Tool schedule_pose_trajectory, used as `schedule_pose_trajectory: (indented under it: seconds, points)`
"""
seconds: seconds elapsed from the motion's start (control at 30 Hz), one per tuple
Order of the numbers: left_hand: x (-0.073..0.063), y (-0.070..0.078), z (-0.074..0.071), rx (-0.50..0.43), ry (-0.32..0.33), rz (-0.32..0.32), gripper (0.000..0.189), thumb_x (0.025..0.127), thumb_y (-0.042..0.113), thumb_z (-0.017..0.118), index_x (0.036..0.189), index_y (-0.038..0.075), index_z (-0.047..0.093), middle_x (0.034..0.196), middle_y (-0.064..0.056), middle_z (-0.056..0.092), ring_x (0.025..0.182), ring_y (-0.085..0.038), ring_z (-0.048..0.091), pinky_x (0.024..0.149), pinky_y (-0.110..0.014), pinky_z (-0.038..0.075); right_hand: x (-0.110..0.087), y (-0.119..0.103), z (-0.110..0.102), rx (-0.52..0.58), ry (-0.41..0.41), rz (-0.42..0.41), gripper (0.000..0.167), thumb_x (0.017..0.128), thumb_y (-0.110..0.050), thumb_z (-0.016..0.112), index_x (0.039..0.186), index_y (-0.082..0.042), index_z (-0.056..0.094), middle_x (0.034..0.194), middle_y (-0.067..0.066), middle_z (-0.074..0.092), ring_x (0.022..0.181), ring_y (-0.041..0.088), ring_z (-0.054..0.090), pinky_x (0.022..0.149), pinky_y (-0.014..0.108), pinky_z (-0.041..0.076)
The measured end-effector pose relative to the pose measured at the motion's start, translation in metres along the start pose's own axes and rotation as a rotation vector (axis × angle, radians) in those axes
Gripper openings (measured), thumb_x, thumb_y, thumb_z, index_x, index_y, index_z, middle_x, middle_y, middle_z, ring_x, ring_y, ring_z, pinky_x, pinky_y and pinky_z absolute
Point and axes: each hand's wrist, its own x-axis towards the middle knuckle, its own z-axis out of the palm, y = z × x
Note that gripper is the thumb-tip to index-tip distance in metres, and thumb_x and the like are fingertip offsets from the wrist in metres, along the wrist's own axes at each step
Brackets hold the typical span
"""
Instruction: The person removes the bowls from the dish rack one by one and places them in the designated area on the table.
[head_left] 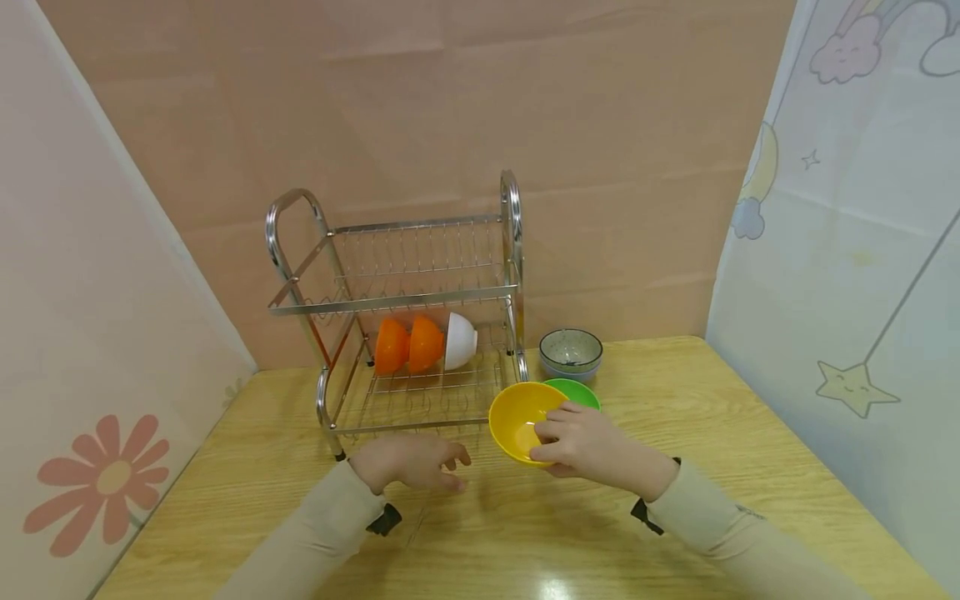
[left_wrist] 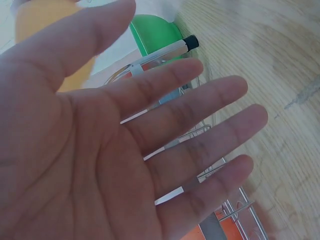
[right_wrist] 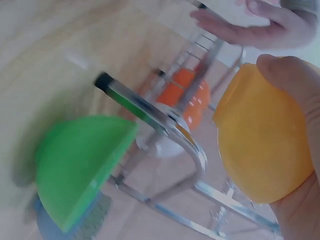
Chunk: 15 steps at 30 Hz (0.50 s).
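My right hand [head_left: 588, 442] grips a yellow bowl [head_left: 516, 421] by its right side, with the thumb and fingers on the rim and wall. The bowl is tilted, its opening toward me, just off the front right corner of a metal dish rack [head_left: 420, 427]. In the right wrist view, the yellow bowl [right_wrist: 265, 135] fills the hand. My left hand [head_left: 412, 462] hangs in front of the rack with nothing in it; the left wrist view shows its palm [left_wrist: 100, 160] and spread fingers. A green bowl [head_left: 583, 393] stands partly hidden behind the yellow one.
On the rack's lower tier, two orange bowls [head_left: 426, 343] and a white bowl [head_left: 461, 342] stand on edge in a row. The upper tier [head_left: 420, 250] holds no dishes. Behind the green bowl sits a grey speckled bowl [head_left: 572, 348] on a bluish one [head_left: 570, 372].
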Motion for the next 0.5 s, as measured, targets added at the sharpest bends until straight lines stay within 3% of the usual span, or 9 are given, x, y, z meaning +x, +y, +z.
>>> schedule_pose_trajectory:
  seconds: [0.2,0.5]
  points:
    - [-0.001,0.002,-0.002,-0.002,-0.009,-0.014,0.043,0.095,0.038,0.061,0.131,0.015,0.057,0.125,-0.006,0.064,0.110,-0.019,0.062,0.093,-0.038,0.050,-0.002,0.017,-0.023,-0.001,0.027,0.066,0.035,0.061,-0.021,0.090,0.083,-0.022,0.063,0.075,-0.006,0.049,0.068,0.011,0.044,0.065,0.025,0.040]
    - [-0.001,0.004,-0.004,0.000,-0.023,-0.014,0.043,0.095,0.038,0.061,0.132,0.016,0.056,0.126,-0.005,0.063,0.110,-0.018,0.062,0.094,-0.039,0.049,-0.019,0.046,-0.036,-0.020,-0.053,0.206,0.034,0.065,-0.028,0.087,0.084,-0.016,0.062,0.076,-0.003,0.052,0.068,0.012,0.047,0.064,0.029,0.045]
